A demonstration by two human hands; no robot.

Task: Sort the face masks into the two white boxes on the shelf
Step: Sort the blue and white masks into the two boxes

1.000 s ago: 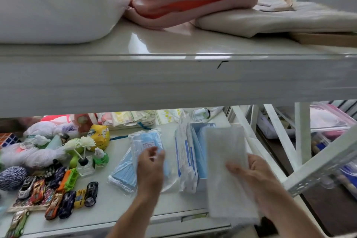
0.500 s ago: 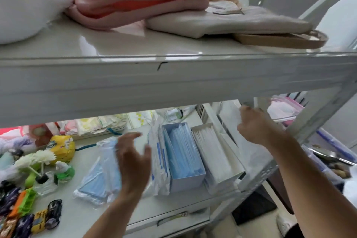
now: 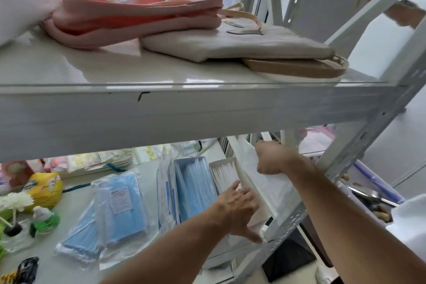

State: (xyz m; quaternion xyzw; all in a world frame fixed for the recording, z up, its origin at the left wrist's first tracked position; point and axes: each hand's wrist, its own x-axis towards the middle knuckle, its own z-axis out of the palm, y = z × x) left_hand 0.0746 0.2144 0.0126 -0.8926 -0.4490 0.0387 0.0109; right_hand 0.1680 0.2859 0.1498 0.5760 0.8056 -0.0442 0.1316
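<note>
White mask packet (image 3: 272,189), gripped in the curled right hand (image 3: 274,158) at three o'clock of the box (image 3: 222,161) pressed by the spread left hand (image 3: 237,208), could be dropped if loosened.

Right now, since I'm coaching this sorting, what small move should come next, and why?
Probably tip the white pack, gripped by the right hand, leftward into the box of white masks. It leans outside that box's right wall, the left hand rests on the box's front, and the neighbouring box holds blue masks.
</note>
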